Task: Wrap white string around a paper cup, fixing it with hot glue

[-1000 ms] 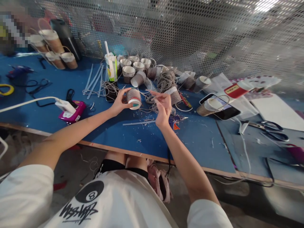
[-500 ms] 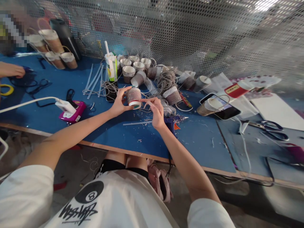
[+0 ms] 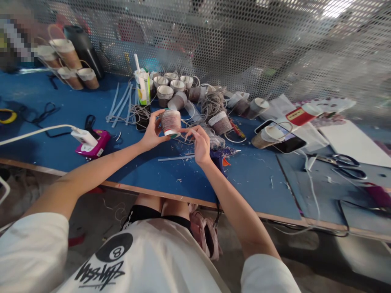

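My left hand [image 3: 152, 132] grips a paper cup wrapped in brown twine [image 3: 170, 122], held upside down above the blue table [image 3: 76, 110]. My right hand [image 3: 199, 142] sits just right of the cup, its fingertips pinched on a thin twine strand [image 3: 185, 131] that runs to the cup's lower rim. A loose tangle of twine [image 3: 213, 102] lies on the table behind my hands. A glue stick [image 3: 177, 157] lies on the table below them.
Several twine-wrapped cups [image 3: 171, 85] stand at the back by a juice carton [image 3: 143, 85]. More cups [image 3: 70, 65] sit far left. A pink device with a white plug [image 3: 91, 142] lies left. A phone [image 3: 284, 138] and scissors [image 3: 345, 162] lie right. A perforated metal screen [image 3: 244, 40] closes the back.
My right hand dropped and came in close to the cup. The cup tipped more upright in my left hand. Another person's hand showed at far left, then left the view.
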`<state>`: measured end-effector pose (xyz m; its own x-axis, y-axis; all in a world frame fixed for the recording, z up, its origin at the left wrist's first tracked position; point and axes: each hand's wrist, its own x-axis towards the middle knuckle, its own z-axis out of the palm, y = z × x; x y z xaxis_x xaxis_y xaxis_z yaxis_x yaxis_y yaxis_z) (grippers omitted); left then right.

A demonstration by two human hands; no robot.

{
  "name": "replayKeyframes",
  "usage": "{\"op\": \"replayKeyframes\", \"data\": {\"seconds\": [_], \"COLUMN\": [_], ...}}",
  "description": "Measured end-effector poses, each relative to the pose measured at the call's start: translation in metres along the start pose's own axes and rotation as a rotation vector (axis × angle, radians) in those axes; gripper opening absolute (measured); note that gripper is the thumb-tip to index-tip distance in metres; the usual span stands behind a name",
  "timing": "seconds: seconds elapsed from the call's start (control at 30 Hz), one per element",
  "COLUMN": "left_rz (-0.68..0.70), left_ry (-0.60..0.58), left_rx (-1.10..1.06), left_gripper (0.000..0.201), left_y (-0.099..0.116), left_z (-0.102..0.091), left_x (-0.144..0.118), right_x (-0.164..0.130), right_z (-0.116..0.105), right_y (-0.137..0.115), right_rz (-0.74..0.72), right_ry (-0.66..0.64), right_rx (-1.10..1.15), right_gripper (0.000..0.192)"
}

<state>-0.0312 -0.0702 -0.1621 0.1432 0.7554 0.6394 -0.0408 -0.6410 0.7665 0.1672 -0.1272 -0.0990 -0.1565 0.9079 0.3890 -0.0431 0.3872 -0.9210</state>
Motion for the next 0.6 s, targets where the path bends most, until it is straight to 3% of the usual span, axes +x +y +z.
{"op": "replayKeyframes", "data": {"seconds": [0.1,0.27,0.37,0.47,0.6], "left_rz": [0.054,0.127,0.124,0.127,0.103], "left_ry": [-0.005,0.033,0.045,0.055,0.046], "left_rx": [0.017,0.041,0.029,0.002,-0.004], "left_gripper": [0.101,0.096,0.095,0.095,0.097], "left_y": [0.0,0.004,0.005,0.004,0.001], "left_z": [-0.001,0.0,0.002,0.003,0.004], "left_x": [0.001,0.002,0.003,0.003,0.002], "right_x": [0.004,0.01,0.012,0.011,0.006], "right_z": [0.0,-0.006,-0.009,-0.008,0.001], "right_y": [-0.001,0.003,0.007,0.004,-0.007], "right_rz": [0.018,0.183,0.267,0.171,0.021], "right_ry": [0.055,0.116,0.234,0.292,0.101], "right_rx": [0.109,0.191,0.212,0.223,0.208], "right_gripper": [0.036,0.04,0.036,0.03,0.031]}}
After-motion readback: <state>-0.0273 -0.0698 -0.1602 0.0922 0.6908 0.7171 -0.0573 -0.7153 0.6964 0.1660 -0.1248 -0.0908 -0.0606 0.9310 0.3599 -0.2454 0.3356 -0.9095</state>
